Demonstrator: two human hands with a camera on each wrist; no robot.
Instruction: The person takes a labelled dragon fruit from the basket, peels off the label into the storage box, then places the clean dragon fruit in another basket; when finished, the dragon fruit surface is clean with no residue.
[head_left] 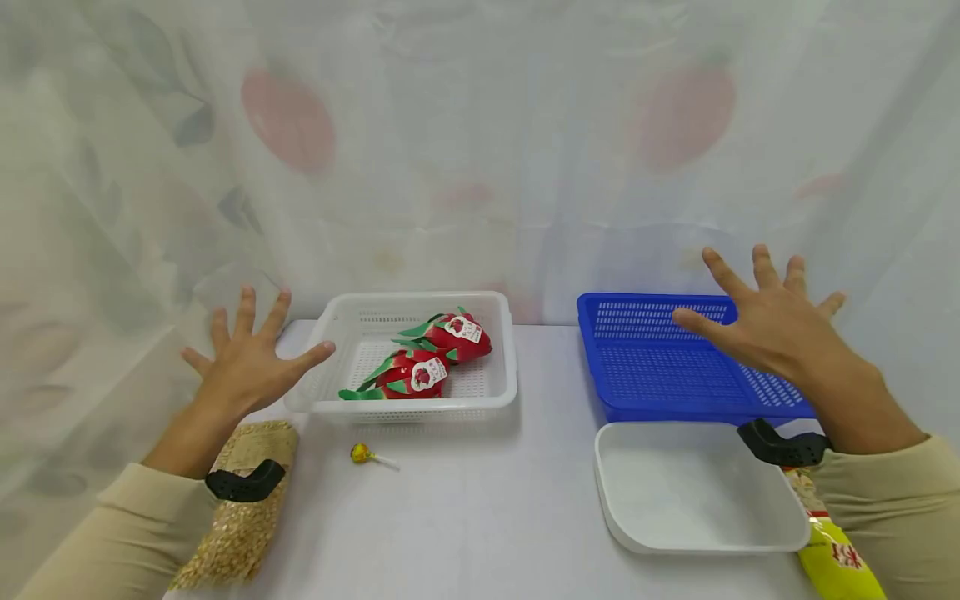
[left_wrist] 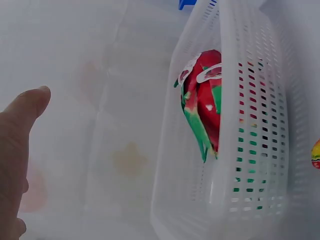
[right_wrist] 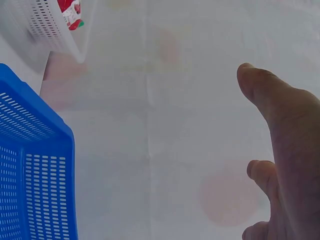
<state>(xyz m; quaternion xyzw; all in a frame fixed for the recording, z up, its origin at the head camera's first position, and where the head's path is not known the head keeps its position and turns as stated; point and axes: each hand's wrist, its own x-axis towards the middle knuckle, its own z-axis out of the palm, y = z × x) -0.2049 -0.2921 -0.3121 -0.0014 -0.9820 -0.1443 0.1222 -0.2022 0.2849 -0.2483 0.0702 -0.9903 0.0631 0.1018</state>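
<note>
Both hands are raised with fingers spread, holding nothing. My left hand [head_left: 243, 367] hovers by the left end of a white perforated basket [head_left: 330, 406]. Inside that basket lie two red dragon fruits with green scales, one in front [head_left: 397, 375] and one behind [head_left: 465, 336], each bearing a white label. In the left wrist view the same fruits [left_wrist: 206, 100] show beyond the basket wall. My right hand [head_left: 783, 329] is up over the right part of a blue perforated basket [head_left: 600, 358]. A lollipop [head_left: 362, 453] with a yellow wrapper lies on the table before the white basket.
A white rectangular tub [head_left: 697, 492] stands in front of the blue basket. Beside it, partly under the right sleeve, is a yellow packet [head_left: 840, 558]. A clear bag of pale grains or flakes [head_left: 243, 525] lies by the left forearm. A printed curtain [head_left: 465, 150] hangs behind the table.
</note>
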